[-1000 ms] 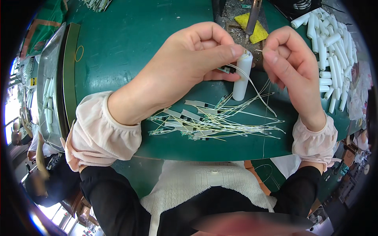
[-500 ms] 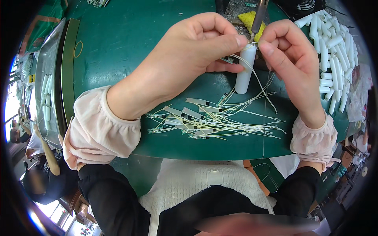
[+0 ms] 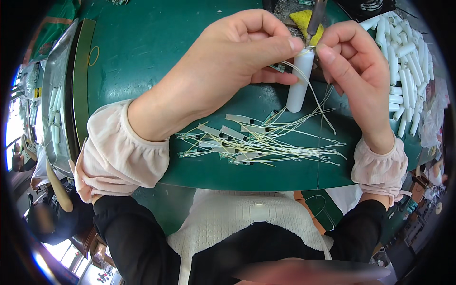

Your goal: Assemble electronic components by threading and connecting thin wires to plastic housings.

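My left hand is closed on a white cylindrical cell, its thumb near the top end and another finger against the side. White lead wires curve from beside the thumb across the cell. A small green circuit board shows partly behind that hand. My right hand pinches a thin wire at the cell's top end. Directly over that end comes the tip of a soldering iron. Whether the tip touches the wire is too small to tell.
Several small circuit boards with pale leads lie in a heap on the green table. White cylinders are piled at the right. A yellow sponge sits behind the iron. At the left stand a metal tray and a rubber band.
Both hands have shifted slightly to the right, carrying the cell's top end right beneath the iron's tip. The iron appears a little further right and higher in view.
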`<control>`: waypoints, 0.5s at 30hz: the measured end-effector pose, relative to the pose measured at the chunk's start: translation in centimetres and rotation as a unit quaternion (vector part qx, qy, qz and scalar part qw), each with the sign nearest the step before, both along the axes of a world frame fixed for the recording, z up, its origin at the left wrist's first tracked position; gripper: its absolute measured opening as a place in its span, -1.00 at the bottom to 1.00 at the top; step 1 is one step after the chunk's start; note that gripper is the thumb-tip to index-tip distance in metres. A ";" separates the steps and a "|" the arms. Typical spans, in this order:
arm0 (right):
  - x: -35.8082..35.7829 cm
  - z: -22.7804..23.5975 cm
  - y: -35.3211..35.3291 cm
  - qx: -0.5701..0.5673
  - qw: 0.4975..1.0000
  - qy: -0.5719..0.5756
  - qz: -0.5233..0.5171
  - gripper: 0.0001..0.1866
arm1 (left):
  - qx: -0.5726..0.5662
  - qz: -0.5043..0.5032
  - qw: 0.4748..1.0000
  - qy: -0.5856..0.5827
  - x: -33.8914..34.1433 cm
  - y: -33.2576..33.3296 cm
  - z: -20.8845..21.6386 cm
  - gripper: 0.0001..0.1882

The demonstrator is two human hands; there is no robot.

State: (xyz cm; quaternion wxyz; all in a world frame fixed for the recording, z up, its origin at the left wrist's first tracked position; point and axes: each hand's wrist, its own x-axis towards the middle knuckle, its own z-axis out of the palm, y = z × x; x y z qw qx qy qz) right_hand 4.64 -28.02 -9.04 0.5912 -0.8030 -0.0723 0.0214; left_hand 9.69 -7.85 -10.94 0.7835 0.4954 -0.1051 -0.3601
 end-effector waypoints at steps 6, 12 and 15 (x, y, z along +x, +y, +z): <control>0.2 -0.1 -0.2 -0.011 1.000 0.029 0.002 -0.90 | 0.026 -0.002 1.000 0.004 -0.3 -0.1 0.1 -0.83; 0.2 0.9 -1.0 0.036 0.986 0.158 0.050 -0.89 | 0.044 -0.021 0.999 -0.003 -1.1 0.4 0.9 -0.87; 0.2 0.0 -1.8 0.018 0.978 0.176 0.114 -0.88 | 0.061 -0.046 0.995 -0.059 -2.4 1.1 2.9 -0.90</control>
